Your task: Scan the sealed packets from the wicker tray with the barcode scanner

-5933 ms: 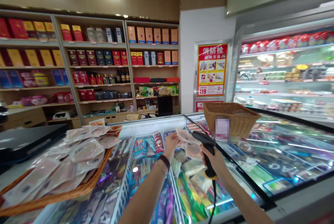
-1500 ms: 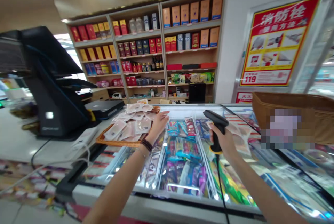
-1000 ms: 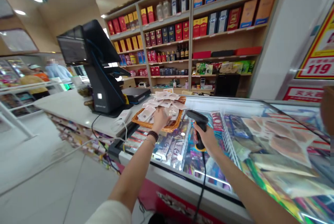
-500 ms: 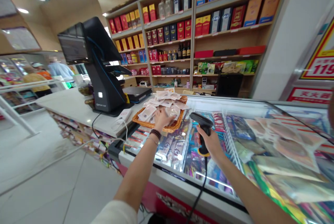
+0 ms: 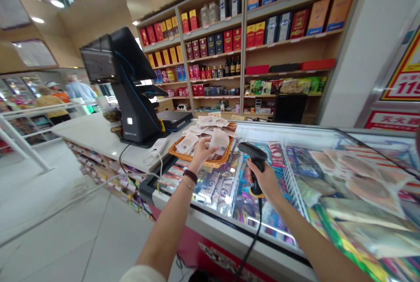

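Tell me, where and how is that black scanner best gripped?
Probably by its handle, coming from the right, as the right hand does: the handle is slim and nearly upright, so fingers can wrap it. That leaves the head above uncovered and the cable below free.

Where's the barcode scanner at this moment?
In the head view, right of centre: the barcode scanner is held in the right hand, over the freezer, right of the packet-filled basket.
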### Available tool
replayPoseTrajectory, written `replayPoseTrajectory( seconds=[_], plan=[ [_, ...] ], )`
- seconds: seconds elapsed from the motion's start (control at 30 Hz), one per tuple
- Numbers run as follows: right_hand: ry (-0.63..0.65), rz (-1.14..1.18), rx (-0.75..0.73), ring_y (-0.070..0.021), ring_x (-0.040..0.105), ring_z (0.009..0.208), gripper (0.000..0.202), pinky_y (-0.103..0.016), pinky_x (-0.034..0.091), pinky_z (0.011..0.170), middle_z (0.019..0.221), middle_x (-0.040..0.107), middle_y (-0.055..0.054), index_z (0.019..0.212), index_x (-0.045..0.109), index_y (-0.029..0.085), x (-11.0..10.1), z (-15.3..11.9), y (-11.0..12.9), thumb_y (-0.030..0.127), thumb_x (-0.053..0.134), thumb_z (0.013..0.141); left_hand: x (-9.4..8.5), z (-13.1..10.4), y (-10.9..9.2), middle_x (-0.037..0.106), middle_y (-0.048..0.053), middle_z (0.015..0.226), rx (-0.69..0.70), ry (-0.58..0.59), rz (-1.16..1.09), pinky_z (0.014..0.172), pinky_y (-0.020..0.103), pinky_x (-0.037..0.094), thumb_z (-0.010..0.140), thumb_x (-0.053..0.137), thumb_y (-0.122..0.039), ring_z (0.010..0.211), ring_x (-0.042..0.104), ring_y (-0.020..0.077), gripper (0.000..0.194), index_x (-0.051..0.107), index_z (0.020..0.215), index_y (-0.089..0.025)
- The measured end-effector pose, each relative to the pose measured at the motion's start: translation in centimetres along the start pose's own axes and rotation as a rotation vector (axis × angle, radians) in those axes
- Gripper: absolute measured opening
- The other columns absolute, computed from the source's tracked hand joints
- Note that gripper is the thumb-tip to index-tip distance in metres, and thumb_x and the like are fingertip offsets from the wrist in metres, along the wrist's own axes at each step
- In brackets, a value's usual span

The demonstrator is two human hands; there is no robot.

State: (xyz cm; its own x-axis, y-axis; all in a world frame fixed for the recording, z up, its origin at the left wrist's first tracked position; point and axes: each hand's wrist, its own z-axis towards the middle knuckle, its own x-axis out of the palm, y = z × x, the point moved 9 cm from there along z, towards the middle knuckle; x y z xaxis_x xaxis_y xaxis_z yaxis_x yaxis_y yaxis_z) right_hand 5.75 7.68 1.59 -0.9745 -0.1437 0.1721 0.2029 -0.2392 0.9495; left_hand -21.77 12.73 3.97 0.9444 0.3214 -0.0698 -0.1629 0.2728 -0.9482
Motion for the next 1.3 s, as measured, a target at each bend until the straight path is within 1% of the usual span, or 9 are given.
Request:
replayPoseTrajectory(
  seconds=[0.1, 0.23, 0.4, 0.63, 0.77, 1.0, 1.1, 1.17, 1.3],
  plan=[
    [0.02, -0.007, -0.018, -0.0124, 0.048, 0.038, 0.054, -0.028, 0.04, 0.042, 0.047, 0.055, 0.003, 0.066, 0.056, 0.022, 0.2, 0.0, 0.4, 0.07, 0.081, 0.071, -0.1, -0.7, -0.5, 0.073, 0.001, 0.069, -0.04, 0.021, -0.109, 0.062, 0.027, 0.053, 0.049, 0.098, -0.043, 0.06, 0.067, 0.0166, 0.068, 0.063, 0.101, -0.017],
    [0.062, -0.043, -0.038, -0.0128, 0.049, 0.039, 0.052, -0.028, 0.041, 0.044, 0.047, 0.054, 0.003, 0.065, 0.055, 0.023, 0.7, 0.0, 0.7, 0.068, 0.078, 0.076, -0.8, -1.1, -1.1, 0.069, -0.002, 0.061, -0.075, -0.053, -0.188, 0.058, 0.025, 0.05, 0.048, 0.098, -0.044, 0.057, 0.066, 0.0159, 0.071, 0.064, 0.103, -0.016],
    [0.135, -0.15, -0.079, -0.013, 0.05, 0.039, 0.045, -0.027, 0.043, 0.047, 0.047, 0.056, 0.002, 0.066, 0.055, 0.023, 1.4, -0.5, 1.4, 0.061, 0.071, 0.084, -0.8, -1.5, -1.5, 0.069, -0.002, 0.062, -0.065, -0.067, -0.234, 0.056, 0.023, 0.049, 0.046, 0.099, -0.047, 0.054, 0.064, 0.0137, 0.077, 0.063, 0.106, -0.016],
    [0.161, -0.288, -0.072, -0.0144, 0.054, 0.041, 0.043, -0.028, 0.048, 0.051, 0.045, 0.057, 0.001, 0.062, 0.055, 0.024, 1.7, -0.9, 2.1, 0.057, 0.065, 0.088, -0.7, -1.5, -1.8, 0.067, -0.004, 0.059, -0.037, -0.064, -0.252, 0.055, 0.022, 0.048, 0.043, 0.099, -0.046, 0.051, 0.06, 0.0112, 0.077, 0.062, 0.104, -0.016],
    [0.142, -0.271, -0.064, -0.0146, 0.054, 0.041, 0.044, -0.028, 0.047, 0.049, 0.045, 0.058, 0.0, 0.062, 0.055, 0.024, 1.4, -0.7, 1.7, 0.058, 0.066, 0.087, -0.7, -1.6, -1.8, 0.066, -0.005, 0.058, -0.031, -0.055, -0.237, 0.051, 0.02, 0.045, 0.046, 0.098, -0.046, 0.049, 0.059, 0.0109, 0.077, 0.063, 0.107, -0.016],
    [0.144, -0.149, -0.07, -0.0125, 0.05, 0.038, 0.046, -0.027, 0.043, 0.047, 0.045, 0.055, 0.002, 0.061, 0.054, 0.023, 1.1, -0.6, 1.5, 0.06, 0.07, 0.084, -0.9, -1.6, -1.9, 0.072, 0.0, 0.067, -0.033, -0.082, -0.246, 0.054, 0.022, 0.05, 0.048, 0.097, -0.05, 0.053, 0.063, 0.012, 0.075, 0.064, 0.106, -0.016],
    [0.1, -0.07, -0.048, -0.0124, 0.048, 0.038, 0.048, -0.027, 0.041, 0.044, 0.045, 0.054, 0.002, 0.062, 0.055, 0.023, -0.5, -0.4, 1.7, 0.063, 0.073, 0.08, -0.3, -1.3, -2.1, 0.072, 0.0, 0.066, -0.045, -0.114, -0.254, 0.059, 0.023, 0.053, 0.047, 0.097, -0.047, 0.057, 0.067, 0.0141, 0.07, 0.063, 0.1, -0.017],
    [0.051, -0.017, -0.036, -0.0123, 0.048, 0.038, 0.048, -0.027, 0.039, 0.042, 0.046, 0.054, 0.003, 0.063, 0.056, 0.022, -2.5, -0.3, 2.0, 0.064, 0.075, 0.078, 0.7, -1.1, -2.3, 0.072, 0.001, 0.066, -0.048, -0.137, -0.246, 0.059, 0.023, 0.052, 0.046, 0.097, -0.046, 0.057, 0.067, 0.0141, 0.066, 0.064, 0.095, -0.016],
    [-0.106, 0.014, -0.01, -0.0122, 0.047, 0.037, 0.05, -0.027, 0.039, 0.039, 0.048, 0.054, 0.002, 0.062, 0.056, 0.023, -8.6, -0.5, 3.1, 0.066, 0.078, 0.072, 5.3, -0.5, -2.9, 0.076, 0.003, 0.073, -0.069, -0.066, -0.3, 0.059, 0.023, 0.054, 0.051, 0.094, -0.043, 0.06, 0.07, 0.015, 0.062, 0.067, 0.1, -0.017]
  ],
)
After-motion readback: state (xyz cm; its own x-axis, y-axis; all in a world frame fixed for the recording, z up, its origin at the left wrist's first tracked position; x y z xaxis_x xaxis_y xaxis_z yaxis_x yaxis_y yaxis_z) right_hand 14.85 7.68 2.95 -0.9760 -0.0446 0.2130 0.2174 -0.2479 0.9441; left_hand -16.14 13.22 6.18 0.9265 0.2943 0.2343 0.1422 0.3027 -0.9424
